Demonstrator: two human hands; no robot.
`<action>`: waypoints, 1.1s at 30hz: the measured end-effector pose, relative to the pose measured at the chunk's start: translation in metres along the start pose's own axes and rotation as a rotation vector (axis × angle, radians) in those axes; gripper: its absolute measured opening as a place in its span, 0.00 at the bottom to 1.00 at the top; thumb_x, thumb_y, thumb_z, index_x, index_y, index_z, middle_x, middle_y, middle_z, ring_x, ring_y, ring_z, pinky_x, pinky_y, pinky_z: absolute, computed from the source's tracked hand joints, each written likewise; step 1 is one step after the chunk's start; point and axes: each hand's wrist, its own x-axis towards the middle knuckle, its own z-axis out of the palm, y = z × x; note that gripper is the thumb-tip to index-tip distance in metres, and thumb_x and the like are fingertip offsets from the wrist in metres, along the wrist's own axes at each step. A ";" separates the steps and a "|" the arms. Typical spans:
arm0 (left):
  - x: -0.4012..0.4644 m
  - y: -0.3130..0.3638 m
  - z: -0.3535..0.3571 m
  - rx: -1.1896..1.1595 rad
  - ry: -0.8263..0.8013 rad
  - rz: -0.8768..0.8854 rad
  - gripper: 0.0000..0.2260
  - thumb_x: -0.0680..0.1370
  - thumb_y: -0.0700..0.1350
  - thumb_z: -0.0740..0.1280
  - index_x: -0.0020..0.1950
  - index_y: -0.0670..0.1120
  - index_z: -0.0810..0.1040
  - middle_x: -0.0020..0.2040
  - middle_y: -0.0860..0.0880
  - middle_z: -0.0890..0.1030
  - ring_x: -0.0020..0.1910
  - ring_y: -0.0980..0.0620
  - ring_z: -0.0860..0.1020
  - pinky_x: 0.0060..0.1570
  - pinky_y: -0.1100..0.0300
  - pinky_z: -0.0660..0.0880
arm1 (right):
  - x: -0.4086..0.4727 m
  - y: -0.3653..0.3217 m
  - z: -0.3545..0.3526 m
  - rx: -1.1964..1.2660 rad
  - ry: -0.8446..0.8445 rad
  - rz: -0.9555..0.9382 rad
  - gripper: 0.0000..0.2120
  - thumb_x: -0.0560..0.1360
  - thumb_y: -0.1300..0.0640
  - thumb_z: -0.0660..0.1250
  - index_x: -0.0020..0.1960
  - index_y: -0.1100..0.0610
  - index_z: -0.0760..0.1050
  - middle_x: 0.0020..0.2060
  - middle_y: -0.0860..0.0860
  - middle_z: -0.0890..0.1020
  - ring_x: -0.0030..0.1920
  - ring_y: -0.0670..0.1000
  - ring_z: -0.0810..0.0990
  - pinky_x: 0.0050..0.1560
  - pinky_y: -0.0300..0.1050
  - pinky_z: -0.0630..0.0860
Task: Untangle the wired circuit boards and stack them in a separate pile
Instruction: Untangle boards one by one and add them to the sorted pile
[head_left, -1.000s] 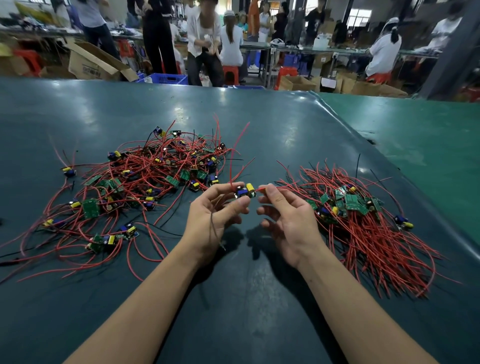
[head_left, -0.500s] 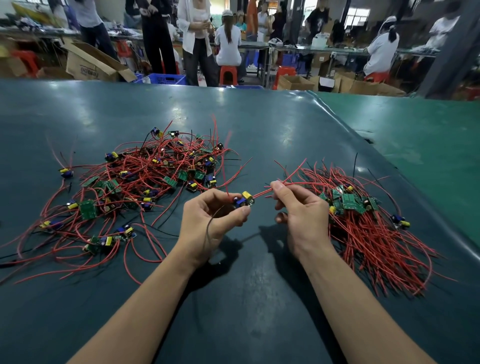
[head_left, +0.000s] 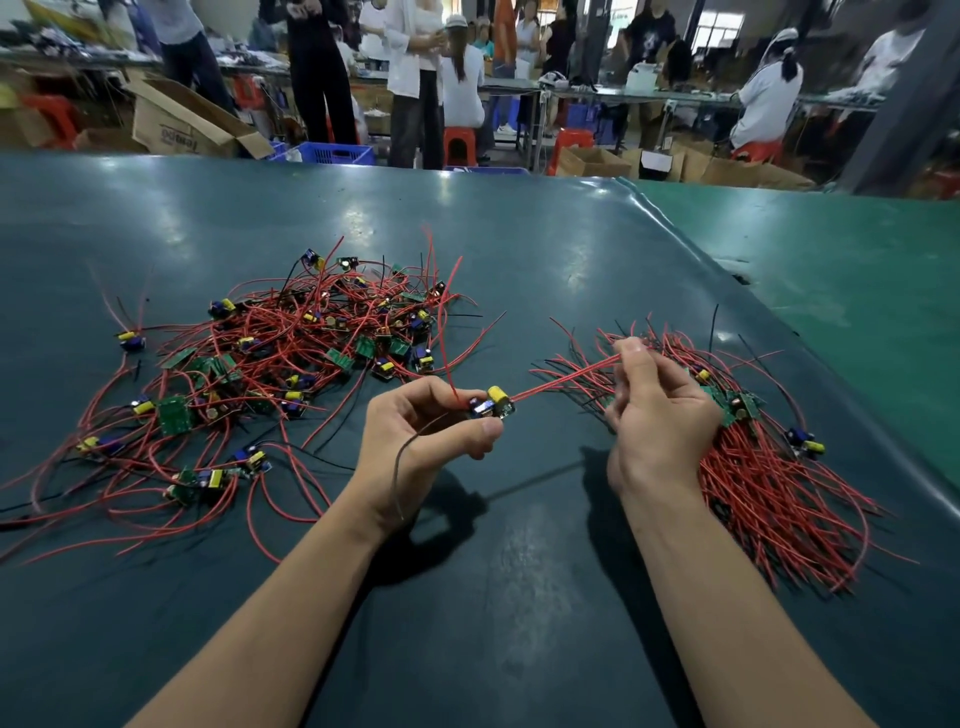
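Note:
My left hand (head_left: 423, 436) pinches a small circuit board (head_left: 493, 405) with a yellow capacitor and blue parts, held just above the table. Red wires (head_left: 563, 382) run taut from that board to my right hand (head_left: 657, 415), which pinches them between thumb and fingers. A thin black wire (head_left: 402, 467) hangs from the board across my left palm. A tangled heap of boards and red wires (head_left: 291, 358) lies to the left. The sorted pile (head_left: 769, 473), wires laid roughly parallel, lies to the right, partly behind my right hand.
The dark green table mat (head_left: 498, 597) spreads in front of me, and a lighter green surface (head_left: 857, 270) adjoins it at the right. People, cardboard boxes (head_left: 182, 124), blue crates and red stools stand beyond the far edge.
My right hand slid rightward along the red wires, away from the board, pulling them straight. My left hand kept its hold on the board.

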 end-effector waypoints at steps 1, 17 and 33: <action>0.000 -0.001 0.000 -0.003 -0.005 -0.006 0.12 0.58 0.40 0.78 0.35 0.42 0.78 0.39 0.42 0.84 0.29 0.47 0.77 0.33 0.58 0.76 | 0.001 0.000 0.000 0.008 0.019 -0.010 0.12 0.76 0.63 0.70 0.34 0.57 0.77 0.23 0.47 0.70 0.21 0.44 0.63 0.21 0.34 0.58; 0.014 0.004 -0.007 -0.295 0.364 -0.012 0.09 0.68 0.34 0.70 0.46 0.43 0.78 0.40 0.50 0.84 0.41 0.55 0.80 0.47 0.62 0.75 | -0.008 0.004 -0.002 -0.319 0.031 -0.211 0.05 0.80 0.56 0.66 0.47 0.53 0.80 0.37 0.50 0.79 0.32 0.49 0.72 0.35 0.45 0.70; 0.007 0.008 0.000 -0.468 -0.217 -0.481 0.17 0.77 0.49 0.60 0.57 0.39 0.81 0.36 0.49 0.75 0.30 0.55 0.69 0.38 0.60 0.77 | -0.034 0.002 0.005 -0.208 -0.721 0.354 0.13 0.71 0.50 0.68 0.50 0.56 0.85 0.26 0.48 0.67 0.23 0.44 0.61 0.21 0.32 0.57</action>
